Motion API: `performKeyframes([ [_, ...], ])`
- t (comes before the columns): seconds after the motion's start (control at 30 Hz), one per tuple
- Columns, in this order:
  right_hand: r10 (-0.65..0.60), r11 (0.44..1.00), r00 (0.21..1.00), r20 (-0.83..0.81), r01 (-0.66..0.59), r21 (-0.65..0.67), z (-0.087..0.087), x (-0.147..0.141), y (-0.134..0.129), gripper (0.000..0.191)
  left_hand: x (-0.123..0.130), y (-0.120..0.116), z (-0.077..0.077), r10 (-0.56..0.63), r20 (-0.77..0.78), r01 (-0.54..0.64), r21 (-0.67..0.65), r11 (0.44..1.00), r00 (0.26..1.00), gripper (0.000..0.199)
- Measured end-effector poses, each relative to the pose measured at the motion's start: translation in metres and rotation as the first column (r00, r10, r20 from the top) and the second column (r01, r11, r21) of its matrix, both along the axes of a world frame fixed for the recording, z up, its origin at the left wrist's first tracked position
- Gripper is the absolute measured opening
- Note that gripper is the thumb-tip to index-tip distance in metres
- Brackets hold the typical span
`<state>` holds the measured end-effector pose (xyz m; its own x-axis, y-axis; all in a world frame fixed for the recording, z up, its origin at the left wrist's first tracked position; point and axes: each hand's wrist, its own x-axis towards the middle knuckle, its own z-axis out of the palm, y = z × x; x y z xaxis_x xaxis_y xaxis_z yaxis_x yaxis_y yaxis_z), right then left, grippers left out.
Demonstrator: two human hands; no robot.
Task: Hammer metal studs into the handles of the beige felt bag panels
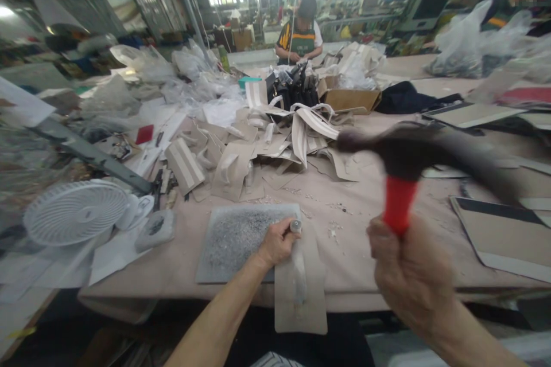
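My right hand (413, 275) is closed round the red handle of a claw hammer (404, 155), raised above the right part of the table and smeared by motion. With my left hand (278, 243) I pinch a short metal punch (295, 226), its round top facing up. The punch stands at the upper end of a beige panel (316, 292), which has a handle strap along its middle and hangs over the table's front edge. Under my left hand lies a grey, pitted pounding board (232, 241). The punch's lower tip is hidden by my fingers.
Beige panels with handles (232, 166) are heaped beyond the board. A white fan (77, 212) and a grey block (155, 230) are at left. Dark-edged panels (499, 235) lie at right. A person (299, 34) sits across the table; small scraps (333, 233) dot the cloth.
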<state>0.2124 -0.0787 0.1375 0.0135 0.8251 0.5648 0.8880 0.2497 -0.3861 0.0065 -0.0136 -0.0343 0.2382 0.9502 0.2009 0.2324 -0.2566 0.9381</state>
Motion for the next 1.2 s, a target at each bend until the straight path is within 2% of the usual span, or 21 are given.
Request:
performKeyframes([
  [0.07, 0.206, 0.950, 0.972, 0.117, -0.170, -0.262, -0.035, 0.002, -0.006, 0.035, 0.000, 0.000, 0.001, -0.005, -0.013, 0.005, 0.008, 1.000, 1.000, 0.017],
  [0.17, 0.324, 0.844, 0.919, 0.226, -0.173, -0.508, -0.078, 0.016, -0.009, 0.030, 0.000, -0.001, 0.003, -0.014, -0.040, 0.015, 0.021, 1.000, 0.999, 0.020],
  [0.3, 0.307, 0.795, 0.917, 0.253, -0.101, -0.598, -0.102, 0.042, 0.000, 0.030, 0.000, -0.002, 0.003, -0.007, -0.055, 0.007, 0.011, 1.000, 0.998, 0.017],
  [0.37, 0.250, 0.738, 0.938, 0.242, -0.023, -0.675, -0.112, 0.053, 0.008, 0.030, 0.000, -0.002, 0.003, -0.016, -0.054, 0.017, 0.022, 1.000, 0.998, 0.014],
  [0.43, 0.160, 0.673, 0.941, 0.299, 0.117, -0.730, -0.122, 0.058, 0.014, 0.028, 0.000, -0.001, 0.003, -0.012, -0.045, 0.013, 0.026, 1.000, 0.999, 0.012],
  [0.47, 0.123, 0.677, 0.929, 0.350, 0.179, -0.714, -0.126, 0.058, 0.015, 0.027, -0.001, 0.000, 0.002, -0.004, -0.035, 0.005, 0.022, 1.000, 0.999, 0.012],
  [0.5, 0.104, 0.719, 0.914, 0.392, 0.203, -0.665, -0.128, 0.055, 0.016, 0.026, -0.001, 0.000, 0.002, 0.001, -0.023, -0.001, 0.012, 1.000, 1.000, 0.013],
  [0.53, 0.111, 0.791, 0.903, 0.416, 0.173, -0.587, -0.128, 0.050, 0.015, 0.028, -0.002, 0.001, 0.001, 0.007, -0.010, -0.007, -0.001, 1.000, 1.000, 0.013],
  [0.57, 0.154, 0.865, 0.895, 0.419, 0.083, -0.495, -0.128, 0.042, 0.012, 0.033, -0.002, 0.001, 0.000, 0.010, 0.002, -0.010, -0.015, 1.000, 1.000, 0.013],
  [0.6, 0.249, 0.907, 0.878, 0.409, -0.063, -0.416, -0.125, 0.032, 0.009, 0.039, -0.002, 0.001, -0.001, 0.012, 0.014, -0.011, -0.028, 1.000, 1.000, 0.013],
  [0.63, 0.377, 0.899, 0.837, 0.396, -0.229, -0.372, -0.123, 0.020, 0.005, 0.046, -0.001, 0.001, -0.003, 0.013, 0.028, -0.012, -0.042, 0.999, 1.000, 0.014],
  [0.7, 0.632, 0.770, 0.677, 0.376, -0.494, -0.404, -0.118, -0.007, -0.003, 0.047, 0.002, 0.002, -0.006, 0.026, 0.070, -0.020, -0.078, 0.997, 0.997, 0.016],
  [0.73, 0.711, 0.701, 0.596, 0.372, -0.557, -0.446, -0.117, -0.021, -0.006, 0.040, 0.004, 0.002, -0.007, 0.041, 0.103, -0.030, -0.106, 0.994, 0.994, 0.017],
  [0.77, 0.749, 0.661, 0.545, 0.376, -0.578, -0.480, -0.116, -0.033, -0.008, 0.031, 0.006, 0.004, -0.008, 0.067, 0.149, -0.045, -0.146, 0.988, 0.987, 0.018],
  [0.8, 0.755, 0.654, 0.527, 0.390, -0.572, -0.495, -0.116, -0.044, -0.009, 0.022, 0.008, 0.006, -0.007, 0.115, 0.210, -0.072, -0.201, 0.977, 0.971, 0.020],
  [0.83, 0.738, 0.674, 0.535, 0.413, -0.550, -0.493, -0.115, -0.052, -0.008, 0.017, 0.008, 0.008, -0.004, 0.188, 0.281, -0.111, -0.267, 0.957, 0.941, 0.021],
  [0.9, 0.655, 0.753, 0.599, 0.461, -0.465, -0.466, -0.113, -0.063, -0.005, 0.016, 0.002, 0.015, 0.009, 0.375, 0.422, -0.212, -0.385, 0.898, 0.825, 0.025],
  [0.97, 0.535, 0.829, 0.693, 0.484, -0.319, -0.460, -0.106, -0.066, 0.000, 0.016, -0.011, 0.022, 0.030, 0.495, 0.515, -0.306, -0.410, 0.859, 0.700, 0.029],
  [1.0, 0.475, 0.846, 0.741, 0.474, -0.237, -0.477, -0.102, -0.066, 0.002, 0.015, -0.020, 0.024, 0.043, 0.505, 0.541, -0.346, -0.374, 0.861, 0.673, 0.031],
  [1.1, 0.326, 0.810, 0.881, 0.343, -0.072, -0.583, -0.096, -0.063, 0.004, 0.020, -0.042, 0.024, 0.076, 0.426, 0.515, -0.391, -0.182, 0.902, 0.744, 0.032],
  [1.2, 0.197, 0.732, 0.967, 0.163, -0.035, -0.680, -0.101, -0.066, -0.003, 0.044, -0.043, 0.017, 0.082, 0.324, 0.413, -0.303, -0.119, 0.946, 0.851, 0.028],
])
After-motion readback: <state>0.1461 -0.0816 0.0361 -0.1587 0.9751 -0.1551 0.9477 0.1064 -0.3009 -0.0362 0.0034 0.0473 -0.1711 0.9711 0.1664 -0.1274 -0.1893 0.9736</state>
